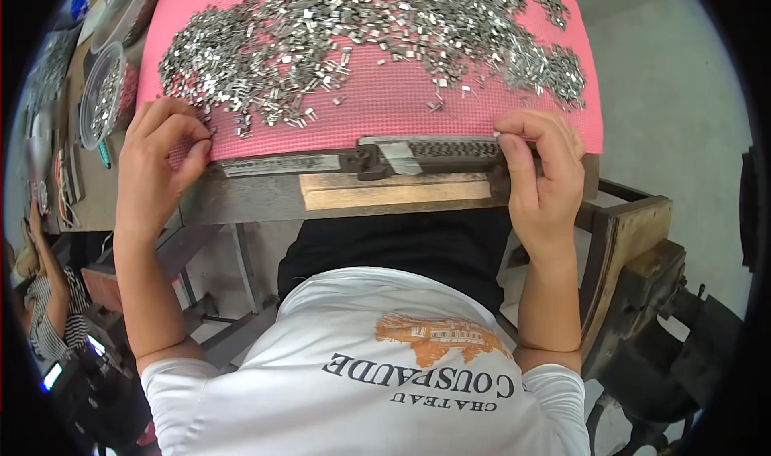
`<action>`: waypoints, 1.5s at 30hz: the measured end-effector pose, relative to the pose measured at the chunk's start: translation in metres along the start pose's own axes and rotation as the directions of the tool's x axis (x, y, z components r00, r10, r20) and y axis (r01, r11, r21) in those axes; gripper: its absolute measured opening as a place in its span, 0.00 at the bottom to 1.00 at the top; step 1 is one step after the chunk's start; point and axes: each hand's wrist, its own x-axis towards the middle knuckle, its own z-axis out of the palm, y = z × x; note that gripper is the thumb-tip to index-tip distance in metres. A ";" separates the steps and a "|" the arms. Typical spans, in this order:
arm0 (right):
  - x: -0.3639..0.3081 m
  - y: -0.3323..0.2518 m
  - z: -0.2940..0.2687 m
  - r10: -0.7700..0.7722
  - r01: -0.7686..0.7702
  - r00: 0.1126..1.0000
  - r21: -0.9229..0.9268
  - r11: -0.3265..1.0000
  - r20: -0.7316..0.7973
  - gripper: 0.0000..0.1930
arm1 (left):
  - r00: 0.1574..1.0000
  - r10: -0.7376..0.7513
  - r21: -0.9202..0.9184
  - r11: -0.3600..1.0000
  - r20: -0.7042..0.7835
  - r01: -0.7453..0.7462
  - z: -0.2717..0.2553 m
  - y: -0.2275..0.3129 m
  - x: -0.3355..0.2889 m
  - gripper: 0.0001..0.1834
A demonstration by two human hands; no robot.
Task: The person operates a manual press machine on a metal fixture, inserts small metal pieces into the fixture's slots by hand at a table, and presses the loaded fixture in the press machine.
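My right hand (548, 171) is closed in a pinch at the right end of a long dark metal rail (458, 164), with a tiny pale metal piece (497, 135) between thumb and forefinger. At the rail's left end, my left hand (161, 155) is also pinched at the edge of the pink mat (385, 111). What its fingertips hold, if anything, is too small to make out. A row of small parts lines the right half of the rail, and a silvery strip (281, 164) lies along its left half. Beyond it, a wide heap of small metal pieces (321, 22) covers the mat.
Clear plastic tubs (103, 95) with small parts stand left of the mat. A pale wooden strip (393, 192) runs along the table's front edge. Another person's arm (50, 255) shows at far left. Dark machinery (658, 335) stands at lower right.
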 end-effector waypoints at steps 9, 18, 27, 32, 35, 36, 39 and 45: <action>-0.031 0.008 0.015 -0.146 0.137 0.984 -0.083 0.987 -0.104 0.08 | 0.978 -0.184 -0.382 0.915 -0.100 0.133 0.017 0.031 -0.018 0.04; -0.025 0.007 0.028 -0.175 0.162 0.980 -0.140 0.977 -0.092 0.09 | 0.991 -0.088 -0.645 0.764 -0.101 0.002 0.049 0.103 0.019 0.06; -0.030 0.015 0.035 -0.228 0.205 0.953 -0.130 0.970 -0.200 0.13 | 0.996 0.015 -0.673 0.736 -0.094 -0.074 0.068 0.128 0.037 0.07; -0.028 0.017 0.035 -0.224 0.213 0.948 -0.071 0.974 -0.227 0.13 | 0.995 0.047 -0.580 0.809 -0.091 -0.091 0.068 0.139 0.040 0.07; -0.027 0.018 0.035 -0.208 0.214 0.947 -0.004 0.977 -0.246 0.15 | 0.986 0.104 -0.498 0.853 -0.131 -0.156 0.073 0.146 0.044 0.09; -0.026 0.019 0.036 -0.204 0.216 0.943 0.017 0.976 -0.264 0.16 | 0.978 0.131 -0.424 0.886 -0.161 -0.188 0.074 0.149 0.046 0.09; -0.027 0.020 0.036 -0.212 0.222 0.941 0.010 0.975 -0.264 0.17 | 0.957 0.197 -0.294 0.921 -0.211 -0.255 0.079 0.156 0.051 0.10; -0.027 0.019 0.039 -0.192 0.210 0.941 0.038 0.977 -0.280 0.17 | 0.918 0.272 -0.119 0.941 -0.288 -0.316 0.091 0.167 0.054 0.11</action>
